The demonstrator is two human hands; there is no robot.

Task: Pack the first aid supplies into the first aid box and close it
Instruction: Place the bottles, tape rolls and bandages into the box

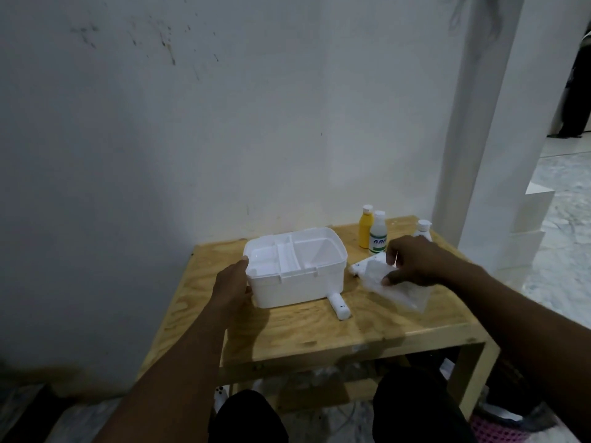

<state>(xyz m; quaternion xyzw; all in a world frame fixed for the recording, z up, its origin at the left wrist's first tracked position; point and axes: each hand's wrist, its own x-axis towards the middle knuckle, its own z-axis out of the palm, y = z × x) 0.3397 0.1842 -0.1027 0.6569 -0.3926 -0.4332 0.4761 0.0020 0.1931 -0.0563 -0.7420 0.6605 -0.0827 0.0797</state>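
While the left hand [232,287] lies flat against the open box [295,266] at frame centre, the right hand [412,262] pinches a thin, limp packet [396,289] just right; best gripped by its edge.

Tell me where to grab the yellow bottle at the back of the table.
Grip the yellow bottle around its body, just below the white cap, coming from its left side. It stands upright, and a clear bottle stands close on its right.

white first aid box [297,282]; yellow bottle [366,230]; pale wood-grain table [319,334]
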